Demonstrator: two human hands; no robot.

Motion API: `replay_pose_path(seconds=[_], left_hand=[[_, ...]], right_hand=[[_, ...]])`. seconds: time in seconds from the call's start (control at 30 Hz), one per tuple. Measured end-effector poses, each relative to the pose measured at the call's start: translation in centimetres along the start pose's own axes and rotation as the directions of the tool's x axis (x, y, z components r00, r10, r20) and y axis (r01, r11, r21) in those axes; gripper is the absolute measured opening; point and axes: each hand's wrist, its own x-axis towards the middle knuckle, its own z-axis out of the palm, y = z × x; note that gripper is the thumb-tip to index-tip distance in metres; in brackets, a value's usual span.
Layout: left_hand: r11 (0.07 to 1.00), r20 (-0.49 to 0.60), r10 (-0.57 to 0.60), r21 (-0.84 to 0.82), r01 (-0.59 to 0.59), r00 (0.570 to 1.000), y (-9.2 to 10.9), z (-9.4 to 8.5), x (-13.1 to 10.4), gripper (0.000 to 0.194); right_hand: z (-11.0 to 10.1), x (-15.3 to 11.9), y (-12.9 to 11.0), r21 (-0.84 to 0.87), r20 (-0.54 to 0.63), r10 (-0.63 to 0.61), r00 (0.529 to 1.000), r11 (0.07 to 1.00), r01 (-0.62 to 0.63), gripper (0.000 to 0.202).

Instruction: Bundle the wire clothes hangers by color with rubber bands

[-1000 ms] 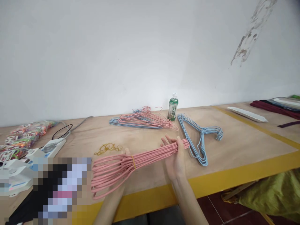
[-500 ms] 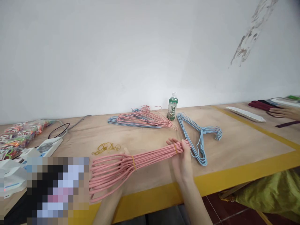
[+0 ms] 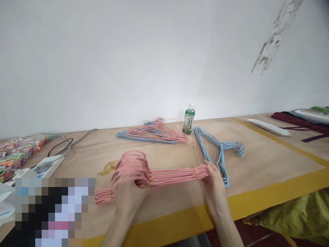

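A bundle of pink hangers [image 3: 172, 177] spans the space between both hands, with yellow bands around it near the hooks, at the right end and at the left end. My left hand [image 3: 131, 195] is closed around the bundle just below its blurred, upward-curving hooks; its fingers are partly hidden. At the right end, my right hand [image 3: 212, 181] grips the hangers. Yellow rubber bands [image 3: 106, 168] lie on the table behind the hooks. Light blue hangers [image 3: 223, 151] rest just beyond my right hand.
Loose pink and blue hangers [image 3: 154, 132] lie near the wall beside a green-labelled bottle [image 3: 189, 120]. At the left are a power strip [image 3: 50, 166], cables and colourful packets [image 3: 23, 149]. A white packet [image 3: 268, 127] and dark red fabric [image 3: 298, 122] lie at the right.
The bundle's hooks have turned from pointing left to curving upward, and its left end now shows. My left hand has come over the near side. The other person's hand at the right has left view.
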Motion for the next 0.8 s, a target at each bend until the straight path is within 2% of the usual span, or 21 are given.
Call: replay_pose_path(seconds=[0.03, 0.1, 0.2, 0.3, 0.4, 0.5, 0.6, 0.7, 0.8], left_hand=[[0.999, 0.021, -0.009, 0.049, 0.008, 1.0, 0.1, -0.6, -0.2, 0.005], [0.981, 0.142, -0.066, 0.193, 0.038, 0.988, 0.5, -1.4, 0.0, 0.004], [0.962, 0.361, -0.154, 0.268, 0.056, 0.92, 1.3, -1.3, 1.3, 0.01], [0.967, 0.533, -0.197, 0.245, 0.073, 0.823, 1.4, -0.5, 2.6, 0.016], [0.968, 0.591, -0.215, 0.233, 0.091, 0.777, 0.5, 0.5, 3.2, 0.019], [0.97, 0.597, -0.21, 0.227, 0.088, 0.774, -0.8, 1.3, 2.9, 0.02], [0.974, 0.571, -0.181, 0.215, 0.067, 0.8, -1.7, 1.8, 2.5, 0.014], [0.976, 0.522, -0.148, 0.213, 0.039, 0.84, -1.7, 1.9, 2.3, 0.009], [0.981, 0.497, -0.109, 0.192, 0.014, 0.861, -1.2, 1.7, 2.2, 0.008]], right_hand=[[-1.0, 0.2, -0.6, -0.142, 0.028, -0.037, 0.999, 0.989, 0.04, 0.038], [-2.7, 0.3, -1.8, -0.387, 0.169, -0.082, 0.982, 0.911, 0.143, 0.037], [-4.3, 0.3, -3.5, -0.625, 0.405, -0.007, 0.914, 0.728, 0.283, 0.036], [-4.7, 0.5, -4.6, -0.754, 0.561, 0.193, 0.805, 0.522, 0.4, 0.034], [-4.6, 0.6, -4.8, -0.757, 0.632, 0.28, 0.723, 0.42, 0.5, 0.032], [-4.5, 0.6, -4.0, -0.741, 0.657, 0.302, 0.691, 0.428, 0.518, 0.033], [-4.8, 0.6, -2.8, -0.748, 0.643, 0.332, 0.69, 0.464, 0.474, 0.042], [-5.0, 0.6, -1.8, -0.771, 0.583, 0.385, 0.716, 0.54, 0.338, 0.048], [-5.2, 0.7, -1.5, -0.772, 0.519, 0.431, 0.738, 0.607, 0.189, 0.052]])
